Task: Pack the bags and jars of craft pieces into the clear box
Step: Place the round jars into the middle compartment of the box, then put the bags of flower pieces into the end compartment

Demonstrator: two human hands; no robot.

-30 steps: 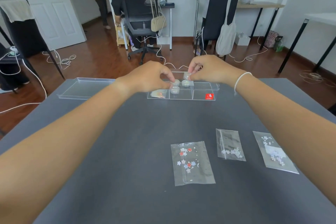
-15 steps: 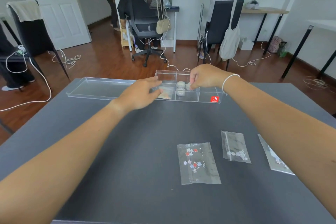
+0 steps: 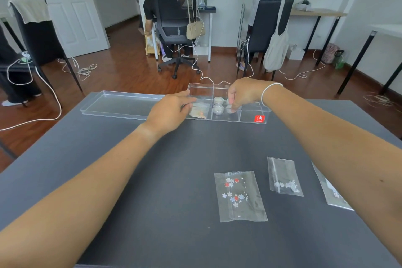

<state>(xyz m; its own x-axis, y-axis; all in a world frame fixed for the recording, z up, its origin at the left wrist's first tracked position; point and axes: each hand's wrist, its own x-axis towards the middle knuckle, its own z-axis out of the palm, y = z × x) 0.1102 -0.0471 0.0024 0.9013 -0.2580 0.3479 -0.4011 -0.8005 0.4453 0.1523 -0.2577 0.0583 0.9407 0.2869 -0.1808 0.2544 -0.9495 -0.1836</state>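
Here the clear box [image 3: 226, 115] sat at the far edge of the grey bench [image 3: 152, 180], jars [image 3: 218, 100] in its middle compartment. The right hand [image 3: 243, 93] curled over those jars, its grip hidden; the left hand [image 3: 171, 111] rested loosely open at the box's left end. Three bags [image 3: 239, 196] lay near.

Shared office: desks [image 3: 315, 12], swivel chair [image 3: 174, 17].
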